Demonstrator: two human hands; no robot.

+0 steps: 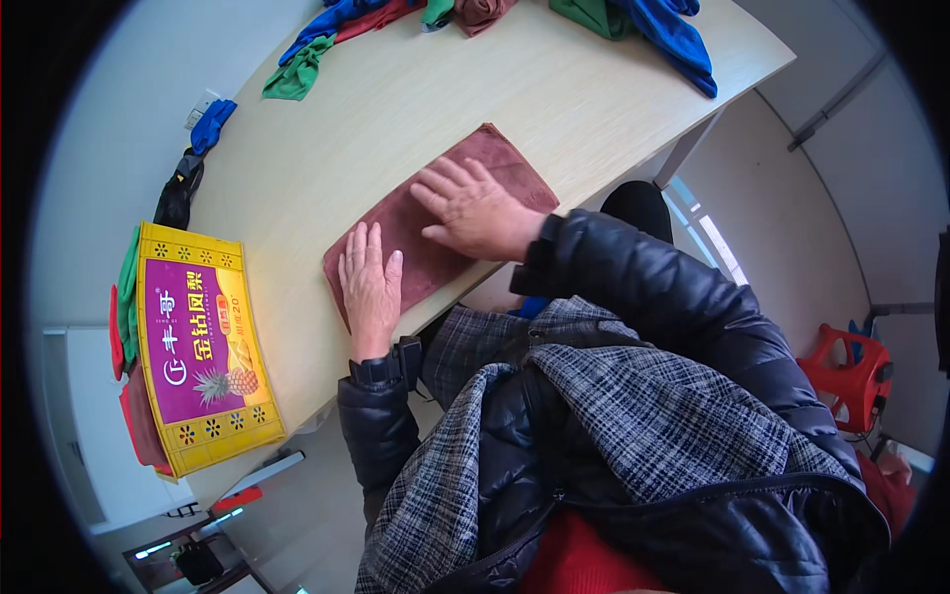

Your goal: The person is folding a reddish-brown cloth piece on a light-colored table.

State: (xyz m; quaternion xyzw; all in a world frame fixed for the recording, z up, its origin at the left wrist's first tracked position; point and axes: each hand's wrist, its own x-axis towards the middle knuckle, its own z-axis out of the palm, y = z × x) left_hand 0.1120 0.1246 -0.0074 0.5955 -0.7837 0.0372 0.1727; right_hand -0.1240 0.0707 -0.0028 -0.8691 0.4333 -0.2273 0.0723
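Observation:
A brown-red cloth (490, 158) lies folded flat as a long rectangle near the front edge of the light wooden table (396, 109). My left hand (370, 284) rests palm down on the cloth's near-left end, fingers together. Palm down on the cloth's middle lies my right hand (473, 210), its fingers spread. Neither hand grips anything.
A yellow and purple carton (203, 346) stands at the table's left end with cloths inside. Several loose blue, green and red cloths (327, 40) are piled along the far edge, with more (653, 25) at the far right. A red plastic stool (846, 376) stands on the floor at right.

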